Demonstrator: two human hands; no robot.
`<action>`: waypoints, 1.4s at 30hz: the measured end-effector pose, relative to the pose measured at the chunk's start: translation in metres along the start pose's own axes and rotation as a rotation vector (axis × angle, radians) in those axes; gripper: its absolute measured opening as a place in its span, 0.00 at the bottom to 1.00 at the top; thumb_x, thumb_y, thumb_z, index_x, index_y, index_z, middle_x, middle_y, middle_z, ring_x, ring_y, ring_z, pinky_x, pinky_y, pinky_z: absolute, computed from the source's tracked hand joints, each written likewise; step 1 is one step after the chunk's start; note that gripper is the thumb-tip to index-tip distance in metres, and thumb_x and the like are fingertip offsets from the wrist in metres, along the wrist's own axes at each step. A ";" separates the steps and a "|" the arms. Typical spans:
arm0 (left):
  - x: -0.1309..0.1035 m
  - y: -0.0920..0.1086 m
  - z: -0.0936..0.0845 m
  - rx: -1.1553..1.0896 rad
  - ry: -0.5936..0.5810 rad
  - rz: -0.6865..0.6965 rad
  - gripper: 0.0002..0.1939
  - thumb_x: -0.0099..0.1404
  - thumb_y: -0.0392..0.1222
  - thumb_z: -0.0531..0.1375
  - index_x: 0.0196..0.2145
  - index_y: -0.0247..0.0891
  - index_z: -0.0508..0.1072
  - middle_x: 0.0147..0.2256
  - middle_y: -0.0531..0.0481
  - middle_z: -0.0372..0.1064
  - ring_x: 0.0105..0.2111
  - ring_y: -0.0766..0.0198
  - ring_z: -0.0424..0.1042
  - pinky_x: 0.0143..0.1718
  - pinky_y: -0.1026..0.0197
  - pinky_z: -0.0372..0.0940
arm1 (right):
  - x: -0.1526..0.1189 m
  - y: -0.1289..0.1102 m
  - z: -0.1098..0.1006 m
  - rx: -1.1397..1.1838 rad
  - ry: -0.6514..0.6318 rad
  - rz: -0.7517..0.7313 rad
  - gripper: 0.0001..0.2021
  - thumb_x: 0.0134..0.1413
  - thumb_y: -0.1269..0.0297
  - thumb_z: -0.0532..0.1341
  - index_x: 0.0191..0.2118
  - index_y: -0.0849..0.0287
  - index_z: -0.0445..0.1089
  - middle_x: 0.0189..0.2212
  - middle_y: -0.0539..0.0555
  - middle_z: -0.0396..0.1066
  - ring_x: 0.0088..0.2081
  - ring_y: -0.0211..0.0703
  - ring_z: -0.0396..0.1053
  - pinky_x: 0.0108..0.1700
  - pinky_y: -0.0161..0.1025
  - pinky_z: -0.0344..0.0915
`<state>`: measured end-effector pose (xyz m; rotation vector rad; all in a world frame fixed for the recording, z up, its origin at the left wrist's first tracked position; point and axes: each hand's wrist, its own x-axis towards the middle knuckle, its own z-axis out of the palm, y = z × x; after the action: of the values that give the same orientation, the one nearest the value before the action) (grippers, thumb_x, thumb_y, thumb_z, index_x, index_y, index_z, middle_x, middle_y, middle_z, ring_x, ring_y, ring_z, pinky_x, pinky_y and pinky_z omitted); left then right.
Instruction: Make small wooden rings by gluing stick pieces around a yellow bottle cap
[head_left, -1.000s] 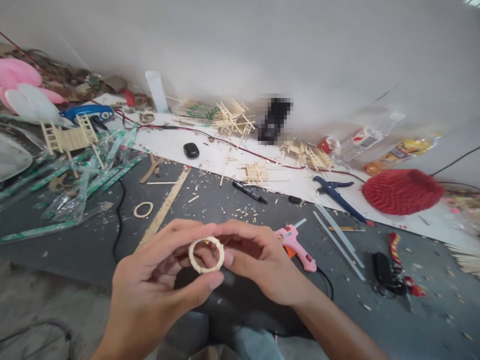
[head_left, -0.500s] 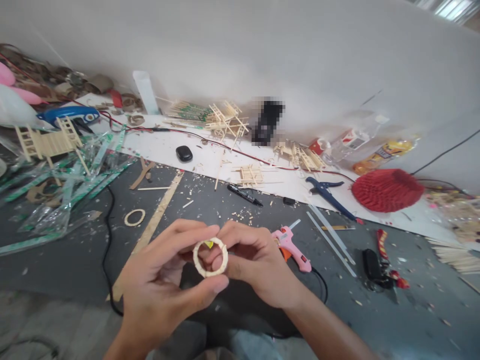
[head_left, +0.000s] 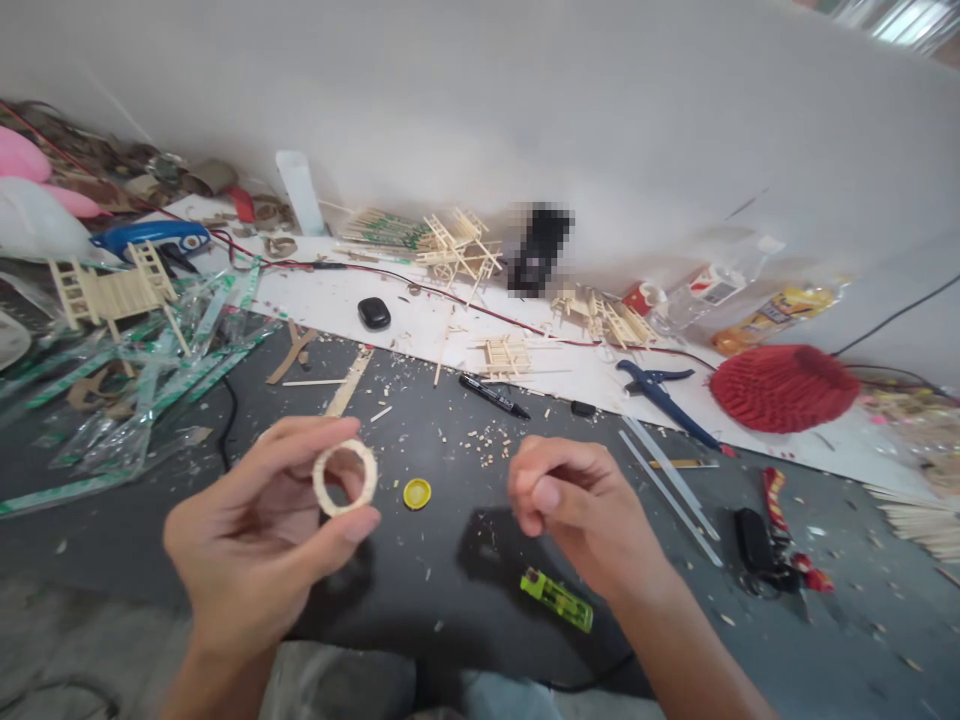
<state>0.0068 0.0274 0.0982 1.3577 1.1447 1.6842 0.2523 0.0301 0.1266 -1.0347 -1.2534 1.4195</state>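
As the head view shows, the left hand [head_left: 255,525] pinches the pale ring [head_left: 370,478] between thumb and fingers above the dark table [head_left: 397,575]; a light, even hold on its outer edge seems best, since hard squeezing could warp it. The right hand [head_left: 581,505] hangs apart, fingers curled in; whether they hold something small, I cannot tell. Between the hands lies a yellow cap [head_left: 417,494]; a green lighter [head_left: 556,599] lies near the right wrist.

The right hand [head_left: 574,505], curled, hides whether it holds anything. Pixelation masks a black object [head_left: 541,250] at the back. The left edge cuts off the pink balloon [head_left: 21,156], the right edge a fan of pale sticks [head_left: 924,522]. Lettering on the black marker [head_left: 495,397] is too small to read.
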 end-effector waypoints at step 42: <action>0.196 -0.124 0.058 0.788 -0.469 0.024 0.12 0.78 0.48 0.63 0.54 0.45 0.78 0.58 0.43 0.75 0.51 0.53 0.78 0.54 0.47 0.77 | -0.006 0.033 -0.160 -0.178 0.719 -0.013 0.14 0.40 0.50 0.83 0.30 0.50 0.86 0.24 0.51 0.76 0.26 0.38 0.70 0.26 0.31 0.68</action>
<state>0.0168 0.2633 0.0614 2.0948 1.5591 0.8357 0.4060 0.0545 0.0751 -1.4808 -0.8499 0.8029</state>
